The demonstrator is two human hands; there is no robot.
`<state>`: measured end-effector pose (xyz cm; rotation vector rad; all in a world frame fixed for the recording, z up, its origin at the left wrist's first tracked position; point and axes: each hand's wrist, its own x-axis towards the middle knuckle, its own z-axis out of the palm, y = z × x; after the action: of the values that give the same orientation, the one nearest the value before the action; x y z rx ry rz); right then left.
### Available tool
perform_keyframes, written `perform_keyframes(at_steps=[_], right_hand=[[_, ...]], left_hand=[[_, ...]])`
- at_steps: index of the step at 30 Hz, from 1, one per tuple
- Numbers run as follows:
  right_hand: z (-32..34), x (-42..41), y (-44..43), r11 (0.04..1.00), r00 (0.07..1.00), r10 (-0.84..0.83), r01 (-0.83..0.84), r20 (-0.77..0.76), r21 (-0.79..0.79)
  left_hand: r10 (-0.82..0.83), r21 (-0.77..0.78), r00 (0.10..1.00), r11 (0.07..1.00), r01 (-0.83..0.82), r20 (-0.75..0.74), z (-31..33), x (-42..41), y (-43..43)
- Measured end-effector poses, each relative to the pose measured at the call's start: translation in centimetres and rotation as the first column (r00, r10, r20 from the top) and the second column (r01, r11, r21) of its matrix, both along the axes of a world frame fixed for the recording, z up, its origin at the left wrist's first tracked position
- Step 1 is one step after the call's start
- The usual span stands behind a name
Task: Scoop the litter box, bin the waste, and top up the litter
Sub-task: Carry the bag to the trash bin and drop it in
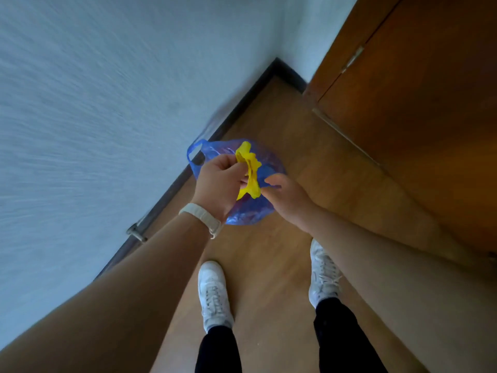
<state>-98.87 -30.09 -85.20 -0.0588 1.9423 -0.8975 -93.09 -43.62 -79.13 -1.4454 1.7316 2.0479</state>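
Observation:
A blue plastic bag point(255, 211) with loop handles hangs in front of me above the wooden floor. A crumpled yellow plastic piece point(248, 173) stands up at the bag's mouth. My left hand point(220, 181), with a white wristband, is shut on the yellow piece and the bag's top. On the other side my right hand point(285, 197) pinches the yellow piece's lower edge. The bag's contents are hidden. No litter box, scoop or litter is in view.
A pale wall point(107, 103) with a dark skirting board runs along the left, with a metal doorstop point(137, 232) at its foot. A brown wooden door point(416, 103) stands at the right. My two white shoes point(215, 294) are on the wooden floor point(282, 117).

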Motion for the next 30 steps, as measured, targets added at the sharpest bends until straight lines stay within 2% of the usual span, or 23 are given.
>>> perform_keyframes(at_steps=[3,6,10,14,20,24,27,30], right_hand=[[-2.3,-0.2,1.1,0.952,0.947,0.287,-0.265,-0.146,0.151],[-3.7,-0.7,1.8,0.872,0.86,0.475,-0.431,-0.187,0.234],[-4.2,-1.5,2.1,0.78,0.76,0.614,-0.542,-0.213,0.312],[-2.7,-2.4,1.6,0.728,0.701,0.678,-0.599,-0.221,0.333],[2.5,-2.7,1.2,0.717,0.674,0.692,-0.604,-0.257,0.347],[7.5,-2.2,1.2,0.711,0.653,0.699,-0.596,-0.291,0.373],[12.6,-1.9,1.7,0.711,0.636,0.701,-0.584,-0.324,0.392],[18.2,-1.7,2.4,0.717,0.633,0.694,-0.562,-0.344,0.413]], left_hand=[[-0.057,-0.088,0.992,0.994,0.067,0.111,-4.6,0.0,-0.8],[-0.102,-0.154,0.971,0.979,0.137,0.217,-8.4,0.2,-1.5],[-0.122,-0.173,0.927,0.966,0.194,0.356,-11.6,0.9,-2.3],[-0.19,-0.195,0.884,0.935,0.295,0.427,-10.4,1.7,-2.1],[-0.244,-0.315,0.875,0.865,0.391,0.417,-4.8,3.3,-1.5],[-0.346,-0.406,0.849,0.763,0.502,0.4,0.2,4.2,-1.2],[-0.404,-0.416,0.824,0.721,0.554,0.397,5.6,4.4,-0.9],[-0.448,-0.462,0.784,0.636,0.618,0.43,11.6,4.4,-0.5]])
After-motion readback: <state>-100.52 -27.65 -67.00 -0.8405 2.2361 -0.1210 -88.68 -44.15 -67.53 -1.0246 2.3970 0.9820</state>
